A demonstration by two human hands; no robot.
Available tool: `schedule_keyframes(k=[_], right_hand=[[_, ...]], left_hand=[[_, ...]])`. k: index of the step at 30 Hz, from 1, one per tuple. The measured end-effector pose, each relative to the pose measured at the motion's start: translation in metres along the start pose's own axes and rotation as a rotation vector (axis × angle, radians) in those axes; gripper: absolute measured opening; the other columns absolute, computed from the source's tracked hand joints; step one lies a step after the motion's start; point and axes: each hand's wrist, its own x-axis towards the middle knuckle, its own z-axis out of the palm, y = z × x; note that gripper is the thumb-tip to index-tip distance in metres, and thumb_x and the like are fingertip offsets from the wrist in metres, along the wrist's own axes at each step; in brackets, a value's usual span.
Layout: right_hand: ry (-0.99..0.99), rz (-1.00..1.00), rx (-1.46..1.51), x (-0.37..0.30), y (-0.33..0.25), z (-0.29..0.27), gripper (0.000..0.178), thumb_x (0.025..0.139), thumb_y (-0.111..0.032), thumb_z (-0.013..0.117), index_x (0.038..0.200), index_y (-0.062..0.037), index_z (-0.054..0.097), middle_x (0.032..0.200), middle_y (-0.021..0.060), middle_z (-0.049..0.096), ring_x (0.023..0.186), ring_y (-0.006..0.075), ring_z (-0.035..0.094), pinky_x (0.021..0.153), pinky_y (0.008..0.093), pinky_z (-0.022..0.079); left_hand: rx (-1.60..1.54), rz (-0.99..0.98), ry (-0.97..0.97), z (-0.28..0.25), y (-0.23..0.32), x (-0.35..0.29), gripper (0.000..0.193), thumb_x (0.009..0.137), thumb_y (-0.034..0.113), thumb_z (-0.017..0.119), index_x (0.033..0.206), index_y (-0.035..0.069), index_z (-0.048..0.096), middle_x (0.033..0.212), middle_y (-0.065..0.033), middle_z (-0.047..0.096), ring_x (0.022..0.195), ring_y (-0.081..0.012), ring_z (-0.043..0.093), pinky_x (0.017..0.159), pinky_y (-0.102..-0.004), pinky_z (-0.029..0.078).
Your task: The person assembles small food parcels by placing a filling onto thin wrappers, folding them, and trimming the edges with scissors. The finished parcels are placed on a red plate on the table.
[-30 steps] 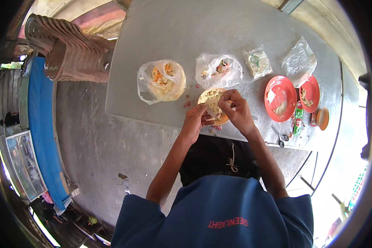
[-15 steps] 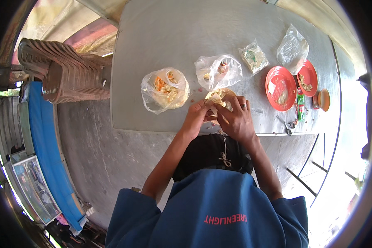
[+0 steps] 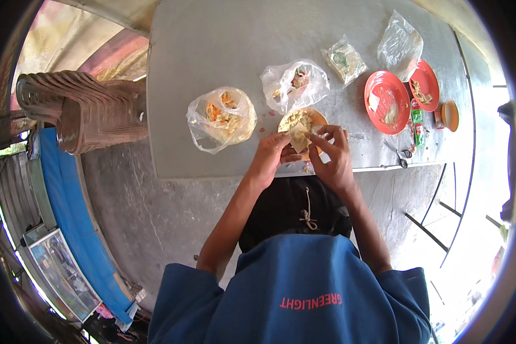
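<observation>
A thin pale dough wrapper (image 3: pixel 298 139) is pinched between my two hands, above the near side of an orange bowl (image 3: pixel 320 118). My left hand (image 3: pixel 269 156) holds its left edge with thumb and fingers. From the other side, my right hand (image 3: pixel 335 156) grips the right edge with thumb and index finger. Crumbly pale yellow filling (image 3: pixel 296 119) shows in the bowl behind the wrapper. Whether anything lies on the wrapper is too small to tell. My hands partly cover the bowl's near rim.
Left of the bowl is a plastic bag (image 3: pixel 242 129) of orange and pale shreds; another open bag (image 3: pixel 274 89) stands behind it. A wrapper packet (image 3: pixel 345 61), red plates (image 3: pixel 405 112), a clear bag (image 3: pixel 397 43), scissors (image 3: pixel 403 159) and a small bowl (image 3: pixel 450 116) lie right. Stacked chairs (image 3: pixel 92 114) stand left.
My hands have moved apart a little and the right fingers have lifted, exposing the flat wrapper and more of the bowl's filling. The whole view has shifted slightly.
</observation>
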Motion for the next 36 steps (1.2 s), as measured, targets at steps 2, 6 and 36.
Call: schedule_keyframes(k=[2,6,36], right_hand=[[0.004,-0.116,-0.178,-0.001,-0.004,-0.006,0.032,0.077,-0.006,0.073,0.108,-0.0121,0.075,0.111,0.0123,0.058,0.098,0.0307,0.055,0.087,0.0411,0.047],[-0.085,-0.167,-0.346,-0.002,-0.009,-0.021,0.035,0.076,-0.011,0.074,0.11,-0.0148,0.074,0.117,0.0104,0.057,0.108,0.0317,0.053,0.091,0.0443,0.046],[-0.187,-0.577,0.184,0.036,0.105,-0.125,0.033,0.068,-0.005,0.083,0.099,-0.0138,0.076,0.107,0.0063,0.06,0.095,0.0272,0.057,0.078,0.0363,0.053]], left_hand=[[0.004,-0.012,-0.017,0.003,-0.002,0.002,0.029,0.104,0.021,0.052,0.118,-0.003,0.061,0.106,-0.0144,0.071,0.09,-0.0229,0.073,0.08,-0.0355,0.062],[0.025,-0.025,-0.057,0.01,-0.004,0.011,0.03,0.105,0.022,0.051,0.118,-0.003,0.062,0.104,-0.0132,0.072,0.089,-0.0217,0.073,0.08,-0.0341,0.062],[0.118,0.076,0.128,0.12,-0.021,0.002,0.031,0.103,0.015,0.052,0.125,-0.006,0.059,0.104,-0.0171,0.072,0.088,-0.0266,0.074,0.076,-0.0347,0.064]])
